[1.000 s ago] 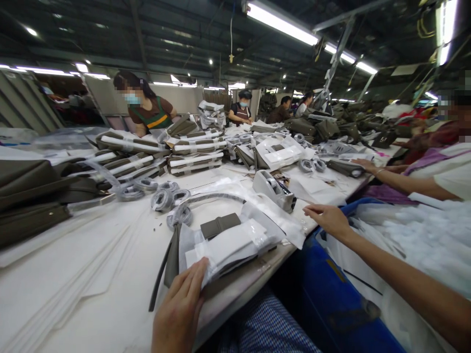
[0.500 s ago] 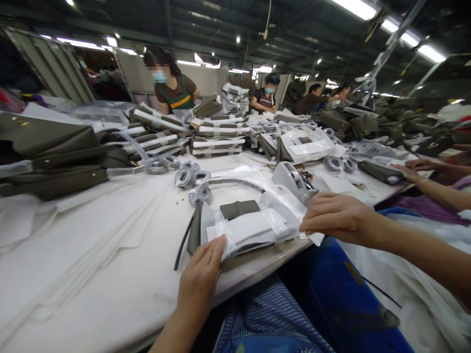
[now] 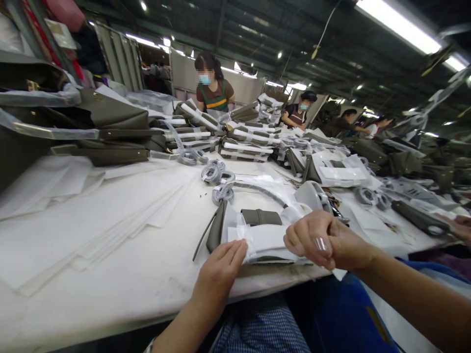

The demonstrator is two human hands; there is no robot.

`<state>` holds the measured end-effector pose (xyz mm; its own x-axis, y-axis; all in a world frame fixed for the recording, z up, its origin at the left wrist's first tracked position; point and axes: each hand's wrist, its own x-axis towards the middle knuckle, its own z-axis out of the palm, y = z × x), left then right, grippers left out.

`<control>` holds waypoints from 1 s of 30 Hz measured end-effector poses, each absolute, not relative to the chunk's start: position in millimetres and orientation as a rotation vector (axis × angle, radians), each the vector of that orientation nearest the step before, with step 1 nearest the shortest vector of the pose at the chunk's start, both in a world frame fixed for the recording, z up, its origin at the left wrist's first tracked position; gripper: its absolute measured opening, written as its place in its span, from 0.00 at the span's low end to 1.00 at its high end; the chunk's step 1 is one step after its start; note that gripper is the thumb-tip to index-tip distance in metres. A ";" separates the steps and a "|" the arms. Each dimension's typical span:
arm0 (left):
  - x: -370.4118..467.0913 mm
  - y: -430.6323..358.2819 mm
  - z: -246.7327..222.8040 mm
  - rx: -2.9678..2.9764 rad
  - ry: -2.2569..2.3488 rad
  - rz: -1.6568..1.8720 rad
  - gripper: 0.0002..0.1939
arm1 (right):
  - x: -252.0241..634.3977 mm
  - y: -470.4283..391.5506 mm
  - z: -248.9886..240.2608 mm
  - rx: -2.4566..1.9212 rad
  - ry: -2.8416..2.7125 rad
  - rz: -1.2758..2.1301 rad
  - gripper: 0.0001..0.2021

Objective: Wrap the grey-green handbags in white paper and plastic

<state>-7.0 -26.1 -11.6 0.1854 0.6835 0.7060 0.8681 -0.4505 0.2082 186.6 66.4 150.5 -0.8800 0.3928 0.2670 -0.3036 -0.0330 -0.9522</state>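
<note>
An olive-brown handbag (image 3: 260, 216) lies in front of me, partly covered in white paper and clear film, its wrapped handle (image 3: 259, 189) arching behind. My left hand (image 3: 222, 269) grips its near edge, fingers pressed together on the white paper (image 3: 267, 238), thumb hidden. Curled over the bag's right part is my right hand (image 3: 326, 240), fingers closed. A shiny patch shows at its thumb; whether this is clear tape or the nail I cannot tell. Just behind that hand stands a pale grey tape dispenser (image 3: 311, 193). A thin dark strap (image 3: 204, 238) trails from the bag's left side.
Wrapped coils (image 3: 211, 174) lie behind the bag. White paper sheets (image 3: 110, 225) spread leftward, with olive bags (image 3: 114, 115) stacked beyond. More wrapped bags (image 3: 250, 142) are piled across the table. A masked co-worker (image 3: 215, 90) stands opposite; another person's hand (image 3: 461, 228) shows at right.
My right hand has come left and inward over the bag, turning so the thumb shows. My left hand still holds the near edge. The view has swung left.
</note>
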 end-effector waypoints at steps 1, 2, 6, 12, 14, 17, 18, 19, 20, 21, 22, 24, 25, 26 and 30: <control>-6.7 -25.9 -11.6 -2.219 -1.489 -1.128 0.23 | 184.0 64.9 152.9 -0.077 -1.795 1.995 0.09; -6.7 -25.9 -11.4 -2.216 -1.487 -1.137 0.22 | 182.4 65.4 155.3 -0.076 -1.842 2.016 0.11; -7.6 -26.3 -8.5 -2.221 -1.471 -1.157 0.18 | 178.1 82.6 161.1 -0.275 -2.361 1.914 0.15; -7.5 -27.0 -4.6 -2.222 -1.470 -1.126 0.16 | 149.2 106.5 148.5 -0.372 -3.166 1.132 0.12; -6.9 -27.1 -4.7 -2.222 -1.483 -1.111 0.17 | 136.8 111.2 143.5 -0.269 -3.320 0.844 0.11; -6.3 -27.1 -5.7 -2.218 -1.494 -1.103 0.17 | 123.6 118.9 139.6 -0.199 -3.436 0.582 0.08; -6.2 -27.1 -6.1 -2.216 -1.497 -1.103 0.18 | 121.5 121.4 139.4 -0.199 -3.450 0.576 0.08; -6.2 -27.0 -6.5 -2.216 -1.498 -1.105 0.18 | 120.6 123.6 139.9 -0.208 -3.451 0.640 0.08; -6.1 -27.0 -6.8 -2.214 -1.500 -1.106 0.18 | 120.9 125.4 141.3 -0.227 -3.431 0.772 0.09; -6.1 -26.9 -7.0 -2.210 -1.500 -1.111 0.17 | 122.2 126.7 143.6 -0.254 -3.389 0.947 0.10; -6.1 -26.9 -7.1 -2.207 -1.503 -1.115 0.17 | 124.2 127.3 146.7 -0.290 -3.326 1.132 0.12; -6.1 -26.8 -6.8 -2.209 -1.508 -1.126 0.16 | 129.2 126.8 154.4 -0.357 -3.186 1.444 0.15; -6.2 -26.7 -6.5 -2.211 -1.508 -1.132 0.16 | 131.6 125.9 158.2 -0.381 -3.133 1.551 0.16; -6.2 -26.7 -6.1 -2.213 -1.508 -1.137 0.16 | 133.6 124.8 161.4 -0.399 -3.097 1.639 0.16; -6.7 -27.1 -4.4 -2.213 -1.500 -1.138 0.16 | 135.0 121.1 161.5 -0.408 -3.066 1.891 0.18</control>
